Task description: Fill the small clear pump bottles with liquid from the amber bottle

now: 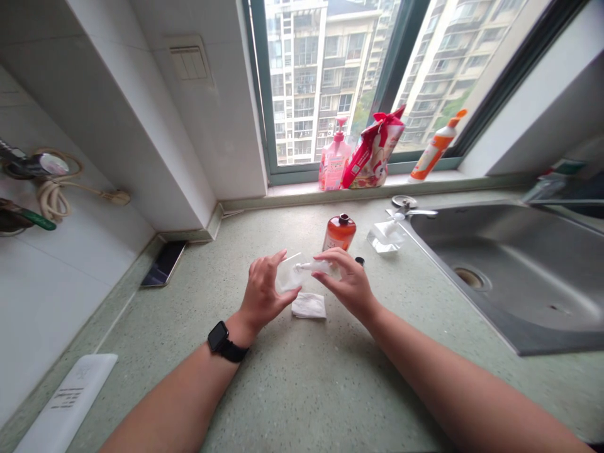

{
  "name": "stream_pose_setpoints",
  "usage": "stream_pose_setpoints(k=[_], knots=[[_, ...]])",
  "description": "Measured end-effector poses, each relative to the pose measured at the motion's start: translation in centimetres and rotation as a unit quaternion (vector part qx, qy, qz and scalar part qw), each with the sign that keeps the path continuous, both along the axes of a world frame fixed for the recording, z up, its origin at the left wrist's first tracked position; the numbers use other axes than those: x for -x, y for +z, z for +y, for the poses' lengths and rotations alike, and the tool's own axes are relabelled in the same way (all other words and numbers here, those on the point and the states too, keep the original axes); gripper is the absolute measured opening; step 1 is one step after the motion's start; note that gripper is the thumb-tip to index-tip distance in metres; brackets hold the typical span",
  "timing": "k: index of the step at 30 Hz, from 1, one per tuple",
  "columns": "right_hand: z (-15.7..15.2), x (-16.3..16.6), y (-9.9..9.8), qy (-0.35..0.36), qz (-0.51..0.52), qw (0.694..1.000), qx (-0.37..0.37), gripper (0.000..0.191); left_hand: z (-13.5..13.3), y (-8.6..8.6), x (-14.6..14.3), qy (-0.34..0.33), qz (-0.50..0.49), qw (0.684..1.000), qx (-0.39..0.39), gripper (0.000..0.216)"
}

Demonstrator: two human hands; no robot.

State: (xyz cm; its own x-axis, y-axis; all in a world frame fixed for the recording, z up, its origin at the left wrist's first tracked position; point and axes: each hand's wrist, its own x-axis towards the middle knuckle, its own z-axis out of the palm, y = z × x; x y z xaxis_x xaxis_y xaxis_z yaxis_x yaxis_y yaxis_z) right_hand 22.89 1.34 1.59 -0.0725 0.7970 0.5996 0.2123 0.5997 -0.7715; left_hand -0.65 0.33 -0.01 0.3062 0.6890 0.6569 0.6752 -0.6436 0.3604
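My left hand (264,286) grips a clear, flat-sided container (287,277) between thumb and fingers, above the counter. My right hand (346,277) pinches a translucent piece with a narrow stem (309,267); the stem points left and meets the clear container. Whether it goes inside I cannot tell. Just below lies a folded white cloth (309,306). Behind my hands stands an amber-orange bottle (340,233) with an uncapped neck, and a small black cap (360,261) sits beside my right hand. Farther right is a clear square pump bottle (385,236) with a white pump.
A steel sink (500,340) with a faucet (422,214) fills the right side. On the windowsill stand a pink pump bottle (335,163), a red pouch (375,154) and an orange-white bottle (434,151). At left lie a phone (164,264) and a long white object (66,402).
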Motion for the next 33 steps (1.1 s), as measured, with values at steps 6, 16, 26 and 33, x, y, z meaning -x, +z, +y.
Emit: stream_pose_setpoints(k=[6, 16, 26, 33], knots=[[0.5, -1.8, 0.9, -0.023, -0.066, 0.997, -0.037, 0.025, 0.4, -0.1, 0.9, 0.048, 0.000, 0.999, -0.011, 0.081], [1.6, -4.1, 1.2, -0.030, -0.260, 0.965, -0.033, 0.019, 0.8, -0.1, 1.7, 0.052, 0.002, 0.998, -0.022, 0.080], [0.5, -12.8, 4.4, -0.102, -0.211, 0.969, 0.073, 0.035, 0.7, 0.3, 1.9, 0.032, -0.039, 0.999, 0.009, 0.081], [0.3, -18.2, 3.2, -0.117, -0.309, 0.921, 0.206, 0.028, 0.8, 0.4, 1.7, 0.024, -0.061, 0.996, 0.052, 0.079]])
